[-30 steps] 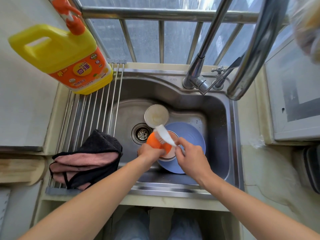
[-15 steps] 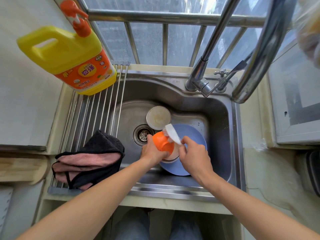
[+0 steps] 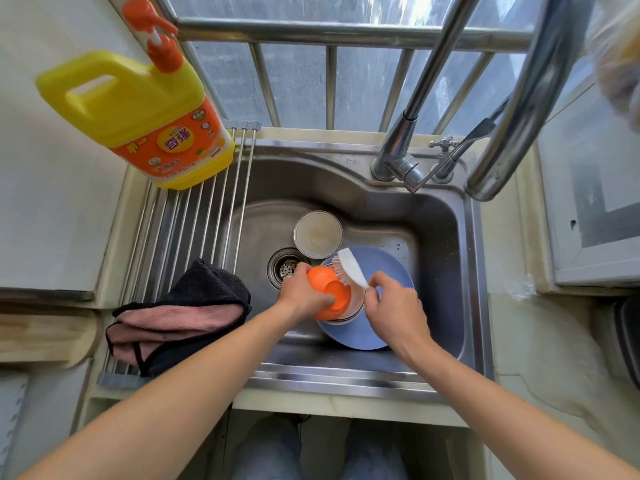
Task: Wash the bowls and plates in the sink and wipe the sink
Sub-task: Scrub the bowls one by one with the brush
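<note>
My left hand grips an orange bowl, tilted with its underside toward me, over the steel sink. A white dish brush with pink bristles is pinched by its handle in my right hand; the bristles touch the bowl's outer side. Under the orange bowl a pale bowl sits on a blue plate. A small white bowl stands upright behind them, near the drain.
A yellow detergent bottle with an orange pump stands at the back left beside a roll-up drying rack. A black and pink cloth lies on the rack. The faucet rises at the sink's back right.
The orange bowl has turned in my left hand, showing more of its underside. The brush has shifted slightly along the bowl's outer side.
</note>
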The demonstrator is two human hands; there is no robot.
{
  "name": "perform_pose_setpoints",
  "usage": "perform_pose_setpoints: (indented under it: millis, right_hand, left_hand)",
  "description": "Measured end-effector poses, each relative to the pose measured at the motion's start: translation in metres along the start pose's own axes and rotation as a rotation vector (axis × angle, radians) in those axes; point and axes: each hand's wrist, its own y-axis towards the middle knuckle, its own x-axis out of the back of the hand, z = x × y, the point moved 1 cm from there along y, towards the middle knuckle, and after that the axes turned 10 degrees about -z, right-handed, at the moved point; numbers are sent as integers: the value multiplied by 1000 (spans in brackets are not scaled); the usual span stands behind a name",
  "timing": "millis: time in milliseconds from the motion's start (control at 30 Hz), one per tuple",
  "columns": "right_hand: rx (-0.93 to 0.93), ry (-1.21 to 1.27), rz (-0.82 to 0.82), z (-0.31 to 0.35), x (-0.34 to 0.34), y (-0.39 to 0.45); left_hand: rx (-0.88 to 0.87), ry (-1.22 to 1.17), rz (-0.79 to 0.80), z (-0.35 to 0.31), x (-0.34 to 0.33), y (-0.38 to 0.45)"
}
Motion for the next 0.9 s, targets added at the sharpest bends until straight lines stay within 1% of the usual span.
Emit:
perform_pose_setpoints:
  millis: [67,133,167,200,300,333,433,467,567,600,733,767,833,867,900]
  right_hand:
    - [64,51,40,5,0,-1]
    - [158,64,97,14,-1,-8]
    - [172,50,99,16,-2,-10]
    - [152,43,74,15,-2,-8]
    - [-2,8,-6,7,2,0]
    - [12,14,-3,7,2,0]
    - [178,66,109,15,3,-9]
    - [175,61,122,14,3,-8]
    - [36,19,49,3,7,5]
    - [35,9,37,0,7,7]
    - [183,44,154,2,5,-4]
    - [155,21,139,0,5,-3]
    - [25,-27,63,-7,6,4]
    - [-10,-47,43,-10,5,5]
    - [-4,-42,47,-10,5,3]
  left_hand:
    - [28,-8,32,2,-3,11]
    - [6,-5,36,3,-3,16]
    - [-11,3,31,0,0,11]
    - [-26,36,11,-2,3,5]
    - [-22,131,-65,3,3,3]
    - [-30,132,-77,4,2,3]
    - [-67,128,-80,3,0,6]
    - [-78,127,-88,5,0,6]
    - [-73,100,-126,9,-1,1]
    - [-68,77,-144,12,-3,-2]
    - [62,-99,-174,22,-19,-14]
    - [88,-136,-178,23,-23,-16]
    - [104,-141,-184,23,-26,-18]
    - [112,-134,-183,21,-26,-18]
    - [122,-133,-177,19,-26,-16]
